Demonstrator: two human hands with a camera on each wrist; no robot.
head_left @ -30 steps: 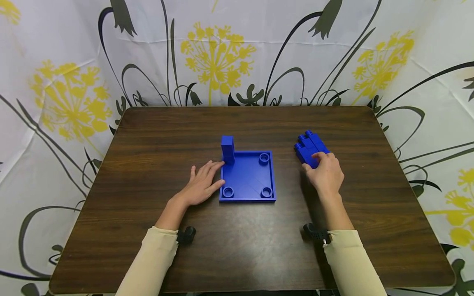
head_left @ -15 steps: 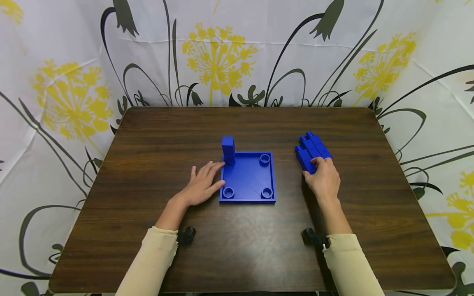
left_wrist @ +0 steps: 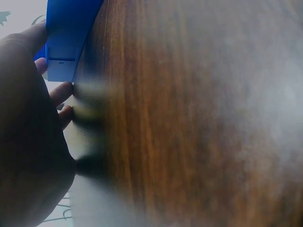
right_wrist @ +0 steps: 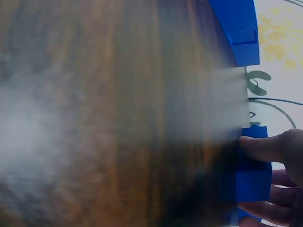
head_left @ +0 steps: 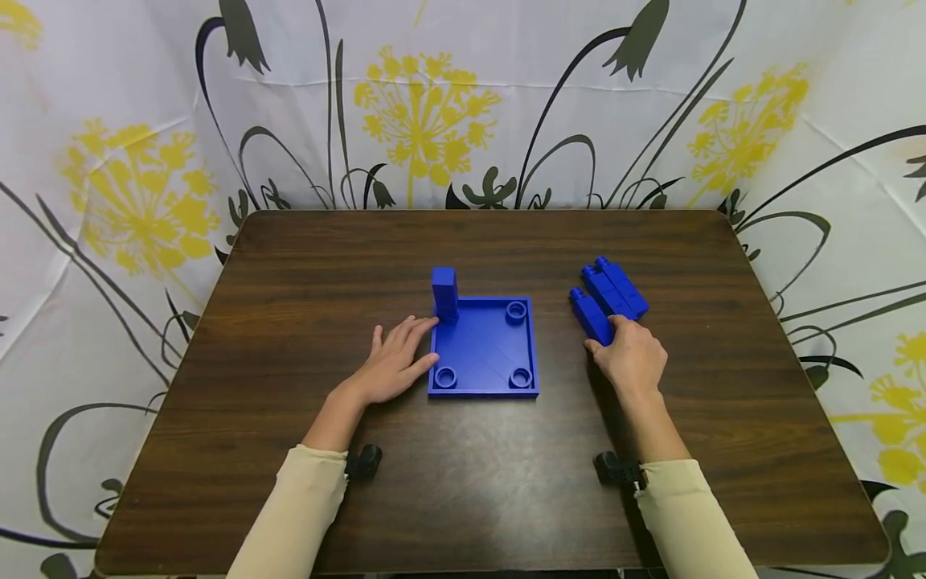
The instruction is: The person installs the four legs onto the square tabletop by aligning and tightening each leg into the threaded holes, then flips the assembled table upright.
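Observation:
A square blue tray with a raised rim lies flat on the table, round sockets showing in three of its corners. At its far left corner a blue block stands upright. My left hand rests at the tray's left edge, fingers spread, fingertips and thumb touching the rim. To the right of the tray, my right hand pinches the near end of a blue block with a round peg on its far end. Two similar blue blocks lie side by side just beyond it.
The dark wood-grain table extends around the tray on all sides. A white cloth with yellow flowers and grey stems hangs behind the table's far edge.
My right hand has drawn one block toward me and left, away from the other two, which now lie apart from it. The left hand and tray have stayed put.

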